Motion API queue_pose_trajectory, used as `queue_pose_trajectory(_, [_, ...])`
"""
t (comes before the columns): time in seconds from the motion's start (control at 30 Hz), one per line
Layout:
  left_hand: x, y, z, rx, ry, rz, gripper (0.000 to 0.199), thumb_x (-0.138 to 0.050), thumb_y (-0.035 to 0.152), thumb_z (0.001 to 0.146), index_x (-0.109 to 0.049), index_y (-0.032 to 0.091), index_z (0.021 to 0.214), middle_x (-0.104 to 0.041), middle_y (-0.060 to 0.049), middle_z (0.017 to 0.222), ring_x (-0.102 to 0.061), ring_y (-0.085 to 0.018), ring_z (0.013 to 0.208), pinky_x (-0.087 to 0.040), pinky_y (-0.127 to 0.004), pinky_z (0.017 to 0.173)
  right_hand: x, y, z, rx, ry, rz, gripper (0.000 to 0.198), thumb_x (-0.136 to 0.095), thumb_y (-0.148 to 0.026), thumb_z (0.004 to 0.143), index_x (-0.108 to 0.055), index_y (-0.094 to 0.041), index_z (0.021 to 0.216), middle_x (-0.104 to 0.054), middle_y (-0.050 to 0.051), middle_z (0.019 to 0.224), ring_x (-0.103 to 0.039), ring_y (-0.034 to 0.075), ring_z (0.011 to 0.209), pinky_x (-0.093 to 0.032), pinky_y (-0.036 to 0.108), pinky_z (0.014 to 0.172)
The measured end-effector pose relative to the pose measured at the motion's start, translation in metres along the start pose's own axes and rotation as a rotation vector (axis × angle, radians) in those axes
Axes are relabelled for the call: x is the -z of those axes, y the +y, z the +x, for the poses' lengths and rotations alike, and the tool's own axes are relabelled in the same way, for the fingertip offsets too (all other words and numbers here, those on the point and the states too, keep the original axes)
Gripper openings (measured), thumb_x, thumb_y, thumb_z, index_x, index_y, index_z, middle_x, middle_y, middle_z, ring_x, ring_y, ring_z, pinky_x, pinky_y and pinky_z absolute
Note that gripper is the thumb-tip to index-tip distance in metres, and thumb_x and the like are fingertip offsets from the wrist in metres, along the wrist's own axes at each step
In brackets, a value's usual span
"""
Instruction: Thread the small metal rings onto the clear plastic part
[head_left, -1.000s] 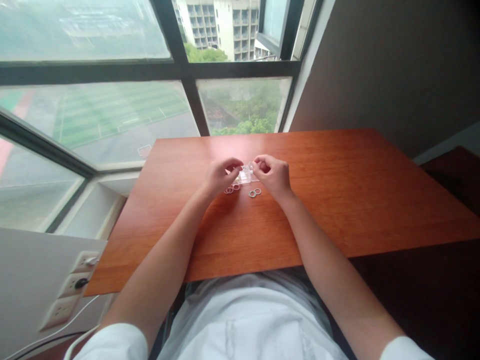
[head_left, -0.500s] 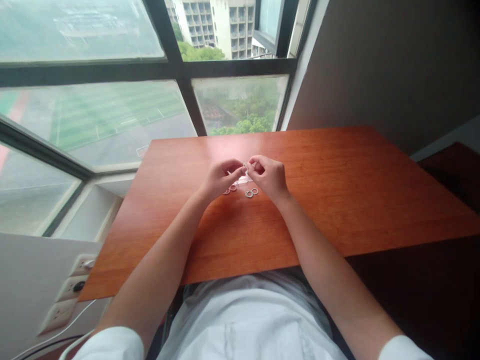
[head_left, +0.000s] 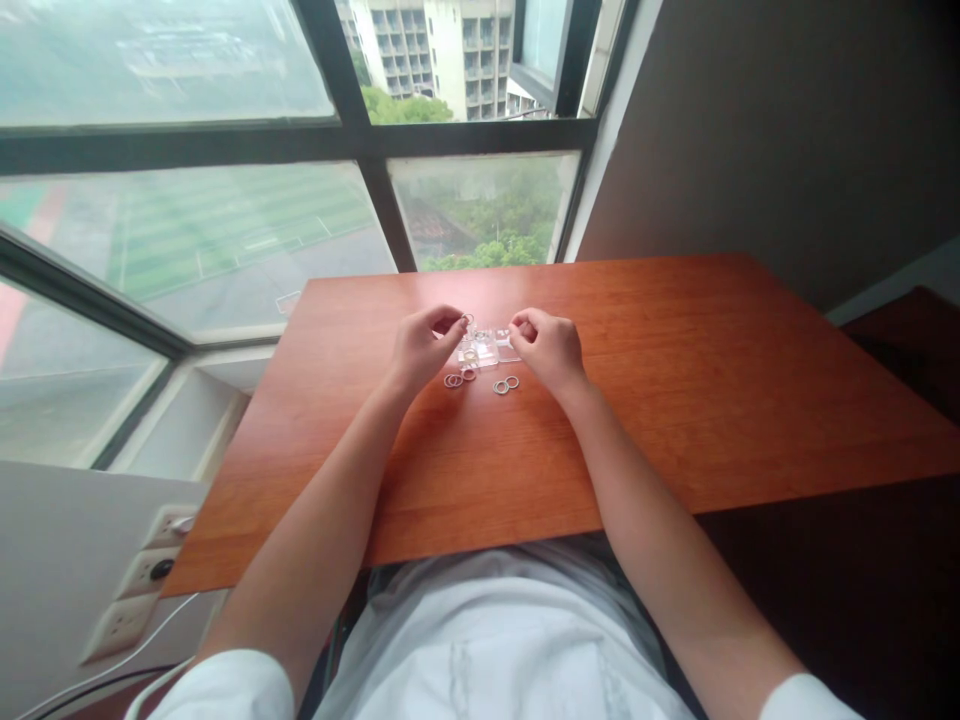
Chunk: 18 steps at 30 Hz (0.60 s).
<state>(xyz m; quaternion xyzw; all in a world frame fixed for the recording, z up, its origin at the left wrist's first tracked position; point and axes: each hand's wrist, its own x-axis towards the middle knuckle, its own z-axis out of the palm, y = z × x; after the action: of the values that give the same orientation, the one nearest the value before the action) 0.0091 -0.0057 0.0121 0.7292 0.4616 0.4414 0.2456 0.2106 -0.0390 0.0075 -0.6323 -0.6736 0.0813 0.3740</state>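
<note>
Over the back half of the table, my left hand (head_left: 426,345) pinches a small ring (head_left: 469,318) between thumb and fingertips. My right hand (head_left: 549,348) is closed to its right, thumb against curled fingers; whatever it holds, if anything, cannot be made out. Between the two hands lies a clear plastic box (head_left: 486,350), partly covered by them, with ring shapes in its left part. Just in front of the box, a few pale rings (head_left: 453,381) lie near a reddish ring (head_left: 469,375). Two silvery rings (head_left: 501,387) touch or overlap further right.
The reddish-brown wooden table (head_left: 675,400) reaches from my lap to the window (head_left: 480,210). Wall sockets (head_left: 150,572) with plugs and a white cable (head_left: 127,650) are at the lower left. A grey wall (head_left: 750,150) rises at the right.
My hands were together at the fingertips and have drawn apart, left hand leftward, right hand slightly rightward. The clear box between them shows more. A ring now shows at my left fingertips.
</note>
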Motion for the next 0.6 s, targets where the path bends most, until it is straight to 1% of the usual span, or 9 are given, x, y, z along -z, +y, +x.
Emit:
queue_pose_trajectory(0.13, [0.006, -0.007, 0.002, 0.059, 0.069, -0.009, 0.021, -0.066, 0.036, 0.083, -0.07, 0.016, 0.083, -0.071, -0.004, 0.075, -0.063, -0.013, 0.065, -0.047, -0.022, 0.058, -0.002, 0.007, 0.002, -0.032, -0.053, -0.052, 0.013, -0.06, -0.029, 0.083, -0.071, -0.023, 0.086, -0.07, 0.001, 0.074, -0.062, 0.017, 0.068, -0.041, 0.026, 0.064])
queue_pose_trajectory(0.37, [-0.01, -0.004, -0.001, 0.047, 0.037, 0.02, 0.014, -0.063, 0.027, 0.082, -0.071, 0.017, 0.087, -0.073, -0.004, 0.084, -0.065, -0.015, 0.073, -0.052, -0.025, 0.07, -0.001, 0.0, -0.001, -0.02, -0.164, -0.158, 0.018, -0.057, -0.03, 0.085, -0.072, -0.024, 0.092, -0.072, 0.003, 0.078, -0.064, 0.018, 0.074, -0.041, 0.026, 0.065])
queue_pose_trajectory(0.43, [-0.013, -0.005, 0.0, 0.053, 0.026, 0.028, 0.017, -0.061, 0.024, 0.081, -0.071, 0.017, 0.094, -0.074, -0.005, 0.088, -0.066, -0.015, 0.075, -0.052, -0.025, 0.072, -0.001, -0.002, -0.001, -0.021, -0.189, -0.176, 0.019, -0.056, -0.031, 0.086, -0.072, -0.024, 0.093, -0.073, 0.003, 0.08, -0.065, 0.018, 0.075, -0.041, 0.026, 0.066])
queue_pose_trajectory(0.53, [-0.015, -0.007, 0.0, 0.054, -0.012, 0.038, 0.031, -0.061, 0.02, 0.08, -0.067, 0.018, 0.11, -0.074, -0.006, 0.099, -0.066, -0.014, 0.077, -0.053, -0.025, 0.072, 0.001, -0.004, -0.001, -0.023, -0.211, -0.189, 0.02, -0.056, -0.032, 0.086, -0.072, -0.025, 0.095, -0.073, 0.003, 0.081, -0.065, 0.018, 0.076, -0.042, 0.026, 0.067])
queue_pose_trajectory(0.6, [-0.015, -0.007, 0.0, 0.047, -0.026, 0.046, 0.038, -0.061, 0.019, 0.079, -0.065, 0.018, 0.117, -0.073, -0.006, 0.104, -0.066, -0.013, 0.077, -0.053, -0.025, 0.071, 0.002, -0.005, -0.002, -0.014, -0.222, -0.191, 0.02, -0.055, -0.032, 0.087, -0.072, -0.025, 0.096, -0.073, 0.003, 0.082, -0.066, 0.018, 0.077, -0.042, 0.026, 0.067])
